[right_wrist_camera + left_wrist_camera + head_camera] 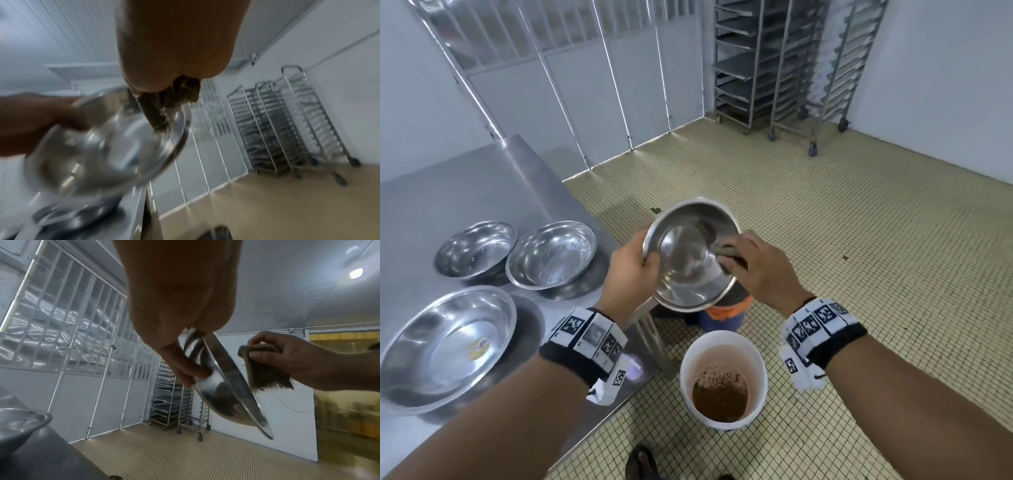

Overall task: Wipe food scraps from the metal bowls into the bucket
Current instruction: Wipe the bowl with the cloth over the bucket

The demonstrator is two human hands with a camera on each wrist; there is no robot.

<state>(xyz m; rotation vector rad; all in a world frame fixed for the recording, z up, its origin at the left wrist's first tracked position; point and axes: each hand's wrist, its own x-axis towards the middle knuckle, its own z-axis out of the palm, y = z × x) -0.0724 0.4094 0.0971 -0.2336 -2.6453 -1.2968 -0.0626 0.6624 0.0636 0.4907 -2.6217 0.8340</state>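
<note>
Out left of the left grip, three metal bowls wait on the counter, and the nearest big bowl shows a yellowish smear, so I'd say it needs wiping. That left grip clamps the rim of the tilted bowl, which looks nearly clean. The right grip pinches a dark cloth at its far rim, the bucket below both grips holding brown scraps.

Left hand curled in a pinching grip — right hand fingers clenched, both raised.
</note>
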